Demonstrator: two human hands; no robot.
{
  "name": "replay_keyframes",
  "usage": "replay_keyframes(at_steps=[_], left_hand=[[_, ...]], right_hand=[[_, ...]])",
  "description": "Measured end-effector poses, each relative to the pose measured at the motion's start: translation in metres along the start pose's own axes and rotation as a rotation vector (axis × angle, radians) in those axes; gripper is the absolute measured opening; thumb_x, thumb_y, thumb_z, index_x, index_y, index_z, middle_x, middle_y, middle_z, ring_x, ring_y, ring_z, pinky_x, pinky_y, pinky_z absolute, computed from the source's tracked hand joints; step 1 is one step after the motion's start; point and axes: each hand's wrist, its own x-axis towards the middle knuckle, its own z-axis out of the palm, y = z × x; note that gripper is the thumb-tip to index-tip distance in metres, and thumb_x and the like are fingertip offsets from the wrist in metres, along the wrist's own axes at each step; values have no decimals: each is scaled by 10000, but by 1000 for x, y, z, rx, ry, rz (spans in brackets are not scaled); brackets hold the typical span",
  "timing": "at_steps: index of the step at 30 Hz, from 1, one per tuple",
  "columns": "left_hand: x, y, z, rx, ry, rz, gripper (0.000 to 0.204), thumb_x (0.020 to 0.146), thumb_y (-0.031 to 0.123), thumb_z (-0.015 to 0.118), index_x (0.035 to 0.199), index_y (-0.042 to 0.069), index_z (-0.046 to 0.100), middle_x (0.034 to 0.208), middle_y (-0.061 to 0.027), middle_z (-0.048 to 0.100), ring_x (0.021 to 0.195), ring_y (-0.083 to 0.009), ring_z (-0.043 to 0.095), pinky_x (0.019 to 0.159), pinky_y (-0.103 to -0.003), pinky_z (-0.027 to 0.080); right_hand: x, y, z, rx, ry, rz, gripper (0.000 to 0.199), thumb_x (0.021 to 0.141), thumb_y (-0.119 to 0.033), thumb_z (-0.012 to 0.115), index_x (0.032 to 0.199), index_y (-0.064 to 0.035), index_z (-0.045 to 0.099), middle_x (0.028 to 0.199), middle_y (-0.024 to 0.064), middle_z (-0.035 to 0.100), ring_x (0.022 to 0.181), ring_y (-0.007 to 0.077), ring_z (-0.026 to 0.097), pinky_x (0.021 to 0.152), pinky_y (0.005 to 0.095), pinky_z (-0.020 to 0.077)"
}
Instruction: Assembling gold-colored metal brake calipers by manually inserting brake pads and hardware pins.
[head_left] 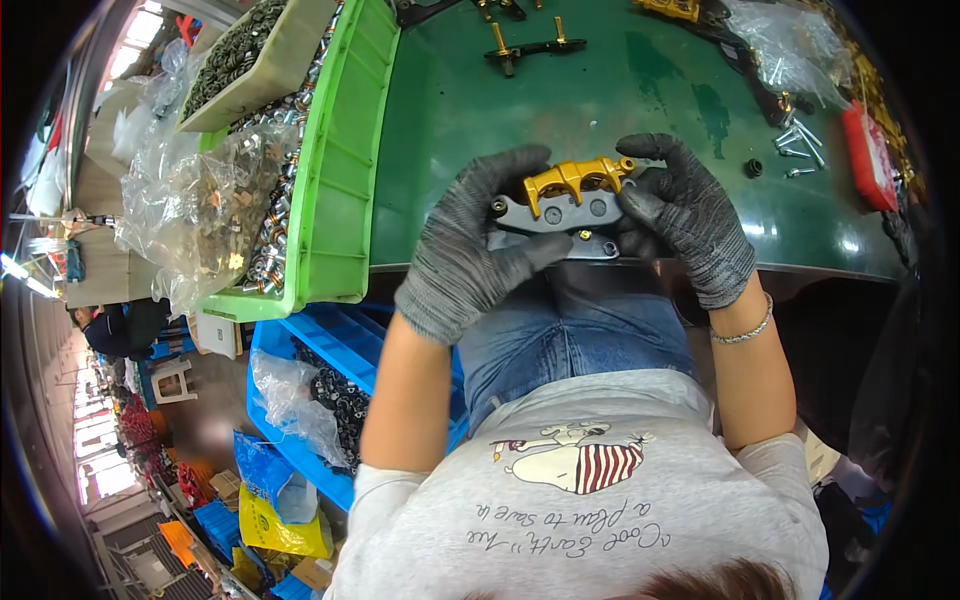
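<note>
Both hands, gloved, close on a grey plate (560,212) topped by a gold bracket (578,178), just over the green surface's (640,90) near edge: left hand (470,250) wraps its left end, right hand (685,215) pinches the right. Stiff metal, probably weighty; the flat plate ends look the surest hold.

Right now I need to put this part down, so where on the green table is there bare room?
Bare room lies on the green table ahead of both hands, between the green bin and the loose bolts. The left hand and right hand hold the gold and grey part. The far edge, with black and gold assemblies, and the right side are crowded.
</note>
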Motion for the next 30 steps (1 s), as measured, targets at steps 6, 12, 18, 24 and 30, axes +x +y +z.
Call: replay_keyframes(at_steps=[6, 12, 18, 24, 30], left_hand=[[24, 45, 26, 1093, -177, -3, 567, 716, 335, 754, 1171, 59, 560, 1047, -139, 618, 948, -285, 619, 820, -363, 501], [31, 36, 21, 1113, -240, 38, 560, 728, 413, 719, 1147, 73, 571, 1049, -130, 622, 911, -299, 626, 773, -371, 509], [32, 38, 18, 1153, -308, 82, 560, 723, 410, 725, 1141, 71, 571, 1022, -138, 629, 880, -319, 630, 751, -377, 514], [38, 51, 23, 1089, -428, 5, 568, 717, 409, 731, 1145, 72, 567, 990, -145, 641, 859, -333, 631, 732, -384, 515], [35, 54, 28, 1119, -409, -45, 541, 742, 375, 724, 1172, 89, 563, 966, -155, 655, 858, -318, 647, 751, -370, 516]], right_hand=[[2, 1, 2, 7, -10, -67, 468, 808, -128, 691, 1220, -39, 489, 765, 71, 623, 613, 113, 625, 505, 194, 498], [15, 13, -6, -228, -47, -293, 512, 712, -157, 776, 1171, -53, 575, 927, 54, 658, 802, 104, 618, 708, 220, 505], [29, 20, -17, -217, -200, -399, 519, 687, -163, 795, 1144, -25, 593, 982, 43, 653, 929, 165, 614, 855, 283, 494], [32, 27, -13, -521, -115, -620, 450, 717, -315, 749, 1079, -87, 609, 924, 88, 650, 839, 226, 638, 784, 326, 511], [15, 11, -21, -673, -24, -509, 372, 732, -302, 732, 1016, -94, 614, 890, 91, 641, 805, 214, 641, 748, 325, 525]])
